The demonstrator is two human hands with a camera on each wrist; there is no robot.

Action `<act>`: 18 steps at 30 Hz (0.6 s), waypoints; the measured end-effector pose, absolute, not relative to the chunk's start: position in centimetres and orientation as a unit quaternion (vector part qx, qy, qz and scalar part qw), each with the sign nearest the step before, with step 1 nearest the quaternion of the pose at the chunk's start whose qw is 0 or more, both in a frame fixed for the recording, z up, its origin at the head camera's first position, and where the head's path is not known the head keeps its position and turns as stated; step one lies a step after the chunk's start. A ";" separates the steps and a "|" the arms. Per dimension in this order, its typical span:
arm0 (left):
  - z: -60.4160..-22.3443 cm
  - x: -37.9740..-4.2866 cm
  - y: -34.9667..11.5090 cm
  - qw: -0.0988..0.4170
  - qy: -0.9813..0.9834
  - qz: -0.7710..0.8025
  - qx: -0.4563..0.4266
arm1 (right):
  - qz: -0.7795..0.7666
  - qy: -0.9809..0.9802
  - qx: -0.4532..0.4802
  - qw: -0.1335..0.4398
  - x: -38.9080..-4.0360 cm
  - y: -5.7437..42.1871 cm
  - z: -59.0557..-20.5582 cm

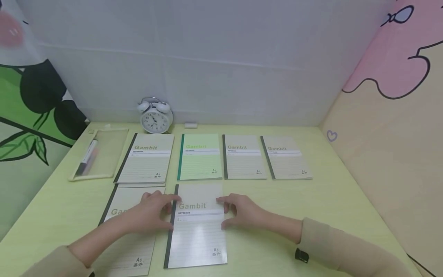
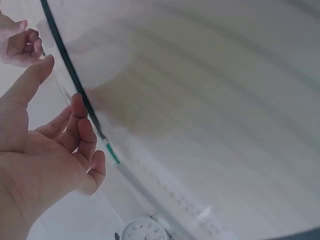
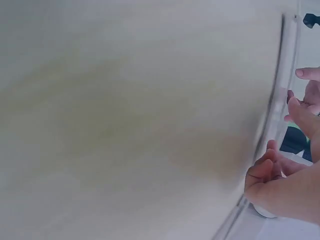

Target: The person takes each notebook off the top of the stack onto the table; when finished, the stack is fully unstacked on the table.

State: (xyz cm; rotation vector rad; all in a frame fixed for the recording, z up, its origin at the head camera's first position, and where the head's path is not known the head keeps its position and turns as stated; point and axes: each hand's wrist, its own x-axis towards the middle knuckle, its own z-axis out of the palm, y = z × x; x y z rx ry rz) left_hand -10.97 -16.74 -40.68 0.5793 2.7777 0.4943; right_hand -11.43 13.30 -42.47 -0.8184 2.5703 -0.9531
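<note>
The notebook [image 1: 197,236] lies between left hand [image 1: 149,212], nine o'clock, and right hand [image 1: 245,211], three o'clock (both unclenched, at its edges).

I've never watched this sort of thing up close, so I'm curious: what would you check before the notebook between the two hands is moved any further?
1. Left fingers at the spine edge of the handled notebook: ok.
2. Right fingers at its opposite edge: ok.
3. Its printed cover facing up: ok.
4. Clear of the green notebook behind it: ok, a thin strip of table shows between.
5. Whole view of the neighbouring notebook on its left: not ok, the left forearm covers part.
6. Grip firm enough to lift: cannot tell, pressure doesn't show.
</note>
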 end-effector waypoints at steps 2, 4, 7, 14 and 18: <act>-40.0 -11.4 -17.0 0.120 0.956 0.171 0.204 | -0.325 0.891 -0.284 0.141 -11.7 13.2 -41.7; -39.2 -11.7 -17.5 0.106 0.955 0.178 0.213 | -0.322 0.891 -0.285 0.143 -11.9 13.0 -40.9; -37.9 -12.2 -18.7 0.088 0.951 0.198 0.220 | -0.323 0.888 -0.292 0.146 -12.4 12.7 -39.7; -35.2 -13.7 -21.5 0.058 0.957 0.205 0.199 | -0.313 0.886 -0.309 0.145 -13.9 11.5 -35.9; -34.4 -14.8 -23.4 0.043 0.960 0.204 0.186 | -0.303 0.887 -0.317 0.147 -14.8 10.7 -34.2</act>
